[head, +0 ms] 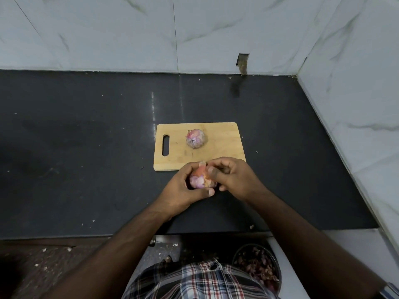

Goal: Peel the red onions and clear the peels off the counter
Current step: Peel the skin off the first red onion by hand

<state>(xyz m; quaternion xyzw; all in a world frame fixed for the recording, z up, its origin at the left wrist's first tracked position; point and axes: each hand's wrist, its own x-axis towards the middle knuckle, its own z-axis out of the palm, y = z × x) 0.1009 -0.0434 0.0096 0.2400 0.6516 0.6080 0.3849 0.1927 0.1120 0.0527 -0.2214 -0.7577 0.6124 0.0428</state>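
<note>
Cradling a red onion [197, 180] in left hand [183, 188], right hand [231, 178] pinching loose skin; best peeled downward, second onion [196, 138] waiting on cutting board [220, 147].

No readable text, labels, brands, numbers or signs anywhere in the head view.
</note>
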